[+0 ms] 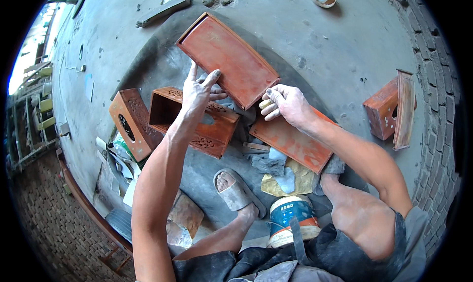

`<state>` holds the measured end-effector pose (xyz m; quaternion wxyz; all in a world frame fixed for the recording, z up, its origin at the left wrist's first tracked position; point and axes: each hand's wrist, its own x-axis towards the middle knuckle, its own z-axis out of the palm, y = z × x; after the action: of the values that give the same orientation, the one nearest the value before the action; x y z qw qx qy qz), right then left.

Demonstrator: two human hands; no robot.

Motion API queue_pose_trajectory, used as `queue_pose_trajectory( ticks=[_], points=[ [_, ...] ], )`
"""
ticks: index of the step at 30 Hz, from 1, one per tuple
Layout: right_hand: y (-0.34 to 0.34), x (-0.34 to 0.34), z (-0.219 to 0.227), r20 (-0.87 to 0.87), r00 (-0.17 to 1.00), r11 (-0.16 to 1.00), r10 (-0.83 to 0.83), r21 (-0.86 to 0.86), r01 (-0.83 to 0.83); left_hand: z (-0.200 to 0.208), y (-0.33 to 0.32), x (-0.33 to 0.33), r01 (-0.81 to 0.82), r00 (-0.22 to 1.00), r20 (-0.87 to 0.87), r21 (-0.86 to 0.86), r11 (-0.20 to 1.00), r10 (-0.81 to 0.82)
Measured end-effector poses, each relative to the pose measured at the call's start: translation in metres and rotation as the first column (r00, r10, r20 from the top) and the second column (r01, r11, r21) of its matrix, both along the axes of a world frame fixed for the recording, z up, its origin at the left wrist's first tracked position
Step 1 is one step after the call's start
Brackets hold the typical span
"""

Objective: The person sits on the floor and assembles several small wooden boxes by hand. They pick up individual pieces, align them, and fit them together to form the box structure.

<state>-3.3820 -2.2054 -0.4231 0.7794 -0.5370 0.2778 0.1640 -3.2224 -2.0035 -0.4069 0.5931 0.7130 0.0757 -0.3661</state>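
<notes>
Red-brown wood fills the middle of the view, and both hands work at one piece of it. The left hand (199, 92) is spread wide, its fingers lying on the near edge of the tilted tray (227, 60) and steadying it without closing round anything. The right hand (285, 104) is curled shut on a small pale wad (265, 104), probably a bit of abrasive or cloth, held at the tray's lower corner.

By the look of it, the step in hand is rubbing down or finishing the tray's edge; a next stroke would call for the left hand to keep the tray from sliding while the right bears along the rim.

Just below the tray lie an open carved box (197, 122) and a flat panel (290, 139), which sits under the right wrist. Left of the tray stands a second carved box (132, 122). Nearer the person than the tray are grey rags (268, 163), a sandalled foot (236, 191) and a paint tin (290, 220). Well right of the tray, two more wooden pieces (391, 109) rest on the concrete floor (335, 40).
</notes>
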Motion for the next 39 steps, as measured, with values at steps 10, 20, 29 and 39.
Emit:
queue_pose_trajectory(
  ticks=[10,20,29,39],
  points=[
    [-0.023,-0.014,-0.011,-0.109,0.976,0.982,-0.191,-0.008,0.191,0.004,-0.003,-0.002,-0.011,1.0,0.011,0.025,1.0,0.01],
    [-0.027,0.001,-0.003,0.065,0.994,0.984,-0.087,0.164,0.075,-0.001,-0.015,-0.002,-0.015,0.999,0.05,0.129,0.992,0.008],
    [-0.035,0.004,-0.034,0.044,0.994,0.908,-0.103,0.412,0.076,-0.008,-0.014,0.0,-0.016,0.99,0.142,0.194,0.981,-0.012],
    [-0.053,0.015,0.055,0.38,0.905,0.98,-0.192,0.124,0.156,0.026,-0.028,-0.017,-0.177,0.984,-0.035,-0.095,0.98,0.174]
  ],
)
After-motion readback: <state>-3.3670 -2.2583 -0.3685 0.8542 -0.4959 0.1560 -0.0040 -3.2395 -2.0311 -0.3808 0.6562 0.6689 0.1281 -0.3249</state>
